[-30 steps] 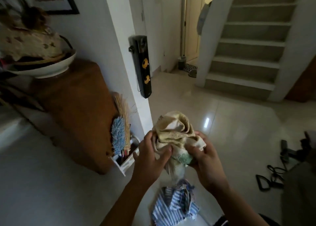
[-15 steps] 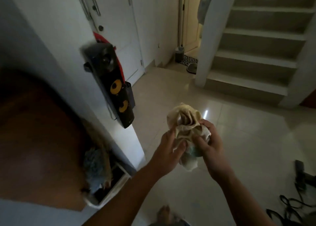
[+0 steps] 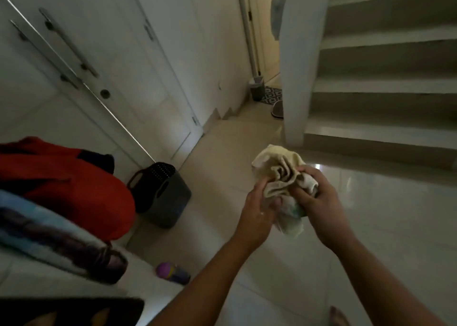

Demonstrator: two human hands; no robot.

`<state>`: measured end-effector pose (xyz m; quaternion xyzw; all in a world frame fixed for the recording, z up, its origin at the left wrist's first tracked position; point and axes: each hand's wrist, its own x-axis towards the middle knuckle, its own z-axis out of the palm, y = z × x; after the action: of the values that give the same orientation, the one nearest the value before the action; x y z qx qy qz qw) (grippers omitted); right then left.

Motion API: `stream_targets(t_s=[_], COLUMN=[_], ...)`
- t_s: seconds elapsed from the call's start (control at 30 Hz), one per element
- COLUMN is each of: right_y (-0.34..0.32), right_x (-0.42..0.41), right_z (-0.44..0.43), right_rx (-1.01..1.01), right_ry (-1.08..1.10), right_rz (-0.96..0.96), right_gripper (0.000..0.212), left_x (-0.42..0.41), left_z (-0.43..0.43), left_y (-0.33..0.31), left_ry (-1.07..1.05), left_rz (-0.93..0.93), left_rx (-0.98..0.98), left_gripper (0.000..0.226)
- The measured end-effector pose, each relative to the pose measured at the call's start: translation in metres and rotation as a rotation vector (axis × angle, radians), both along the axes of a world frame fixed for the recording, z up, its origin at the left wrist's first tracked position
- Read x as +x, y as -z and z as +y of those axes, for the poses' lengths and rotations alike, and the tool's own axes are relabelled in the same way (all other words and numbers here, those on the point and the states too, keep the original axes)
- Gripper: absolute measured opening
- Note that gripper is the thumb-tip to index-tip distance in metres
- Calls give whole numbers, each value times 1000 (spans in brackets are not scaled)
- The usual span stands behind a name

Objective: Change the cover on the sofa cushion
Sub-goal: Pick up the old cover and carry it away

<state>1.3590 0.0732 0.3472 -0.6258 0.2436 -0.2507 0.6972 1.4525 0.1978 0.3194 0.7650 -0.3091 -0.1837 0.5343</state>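
Observation:
A cream cushion cover [image 3: 279,170] is bunched into a ball in front of me, above the tiled floor. My left hand [image 3: 257,209] grips its lower left side with thumb and fingers curled into the cloth. My right hand [image 3: 319,197] holds the right side, fingers pinching the folds. A loose end of the cloth hangs down between my wrists. No sofa or cushion is in view.
A dark plastic basket [image 3: 160,192] stands on the floor by white cupboard doors [image 3: 103,61]. Red cloth [image 3: 69,187] and a blue printed fabric [image 3: 49,236] lie at the left. A purple bottle [image 3: 170,272] lies on the floor. Stairs [image 3: 385,83] rise at the right.
The view has moved forward past the black speaker and wooden cabinet, toward the cupboard doors and basket. Both hands keep holding the bunched cover.

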Motion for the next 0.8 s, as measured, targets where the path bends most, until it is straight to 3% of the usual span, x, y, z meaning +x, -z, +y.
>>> stream_targets(t_s=[0.13, 0.27, 0.43, 0.57, 0.7, 0.8], right_y=[-6, -19, -7, 9, 20, 29], right_x=[104, 214, 359, 472, 587, 670], right_z=[-45, -68, -50, -44, -44, -21], right_rx=[19, -165, -257, -376, -297, -224], right_ry=[-219, -550, -823, -869, -898, -918], right_rz=[-3, 39, 21, 107, 146, 154], right_gripper=[37, 44, 58, 55, 51, 45], left_x=[73, 147, 262, 363, 461, 525], left_z=[-33, -35, -21, -10, -3, 28], left_y=[-19, -28, -4, 17, 25, 44], left_ry=[-180, -377, -658, -779, -731, -831], left_rz=[115, 192, 218, 316, 403, 495], left_rx=[-95, -249, -396, -458, -388, -356], left_gripper=[48, 54, 48, 52, 58, 69])
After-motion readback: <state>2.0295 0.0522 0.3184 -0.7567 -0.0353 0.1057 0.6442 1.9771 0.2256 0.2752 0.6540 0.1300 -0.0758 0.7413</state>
